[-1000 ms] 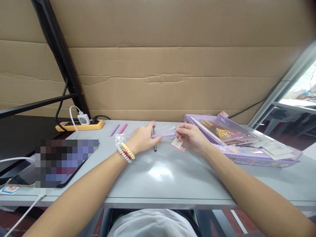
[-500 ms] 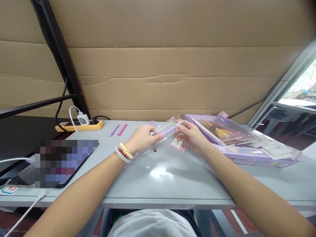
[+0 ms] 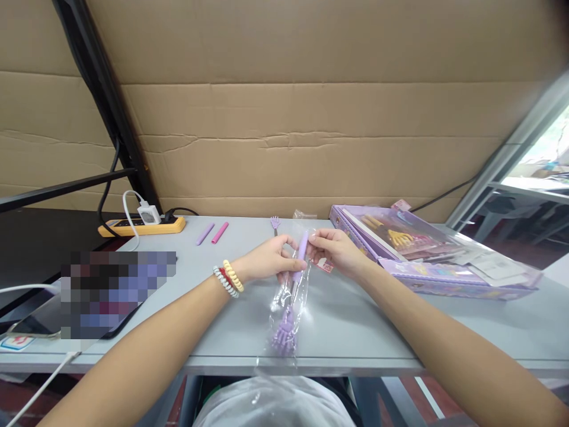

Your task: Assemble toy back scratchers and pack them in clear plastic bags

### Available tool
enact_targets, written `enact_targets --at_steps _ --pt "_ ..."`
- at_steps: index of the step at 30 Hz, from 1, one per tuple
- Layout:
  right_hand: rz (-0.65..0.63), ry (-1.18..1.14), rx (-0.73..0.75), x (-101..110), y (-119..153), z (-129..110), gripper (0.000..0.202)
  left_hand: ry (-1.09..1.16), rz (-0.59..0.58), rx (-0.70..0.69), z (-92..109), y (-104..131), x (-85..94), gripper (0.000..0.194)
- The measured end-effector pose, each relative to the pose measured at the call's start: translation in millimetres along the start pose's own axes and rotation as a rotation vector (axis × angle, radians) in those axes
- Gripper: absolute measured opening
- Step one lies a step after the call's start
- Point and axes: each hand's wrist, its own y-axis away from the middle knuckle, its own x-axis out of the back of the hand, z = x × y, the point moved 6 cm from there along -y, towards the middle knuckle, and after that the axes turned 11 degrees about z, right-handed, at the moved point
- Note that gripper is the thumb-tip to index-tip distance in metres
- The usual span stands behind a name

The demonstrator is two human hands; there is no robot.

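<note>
A purple back scratcher (image 3: 285, 333) lies inside a clear plastic bag (image 3: 304, 296), its hand-shaped end toward me and its lilac handle pointing away. My left hand (image 3: 271, 259) is closed around the handle through the plastic. Beside the handle's far end, my right hand (image 3: 333, 250) pinches the bag's edge. Behind my left hand, a second scratcher shows its small purple claw (image 3: 275, 223) on the table; the rest of it is mostly hidden. A red-and-white tag (image 3: 325, 266) lies partly under my right hand.
A purple tube (image 3: 205, 234) and a pink tube (image 3: 220, 233) lie at the back left. To the right sits a purple box (image 3: 453, 284) with several yellow and pink scratchers under plastic. A yellow power strip (image 3: 146, 226) and a blurred-out device (image 3: 120, 296) occupy the left.
The bagged scratcher has swung from slanting across the table to pointing toward me, its claw now showing near the front edge. Both hands have shifted slightly with it.
</note>
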Motion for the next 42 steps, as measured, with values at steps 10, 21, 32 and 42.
enact_targets --at_steps 10,21,32,42 --pt "-0.073 0.093 -0.031 -9 6 -1 0.029 0.205 0.222 0.004 -11 -12 8.4 0.044" --pt "-0.031 0.101 -0.069 -8 4 4 0.034 0.238 0.286 -0.039 -14 -15 15.1 0.036" --pt "0.067 0.02 0.062 -6 7 -6 0.016 0.254 0.267 -0.04 -10 -16 12.4 0.016" --pt "0.084 -0.036 0.074 -6 7 -9 0.01 0.319 0.182 -0.094 -4 -12 10.8 0.025"
